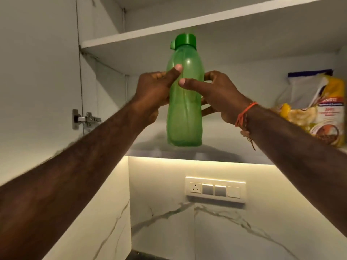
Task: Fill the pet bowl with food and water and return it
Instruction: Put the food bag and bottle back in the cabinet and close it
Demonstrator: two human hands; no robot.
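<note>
A green translucent water bottle [185,113] with a darker green cap stands upright at the front of the lower shelf [216,147] of an open wall cabinet. My left hand [152,91] grips its left side, thumb across the front. My right hand [219,92] grips its right side, thumb also on the front; an orange thread is tied round that wrist. The bottle's base is level with the shelf, but whether it touches I cannot tell. No pet bowl is in view.
A yellow and white food bag [317,109] sits on the same shelf at the far right. An upper shelf [131,37] runs just above the bottle cap. The open cabinet door [37,72] is on the left. Below, a switch panel [216,189] is set in the marble wall.
</note>
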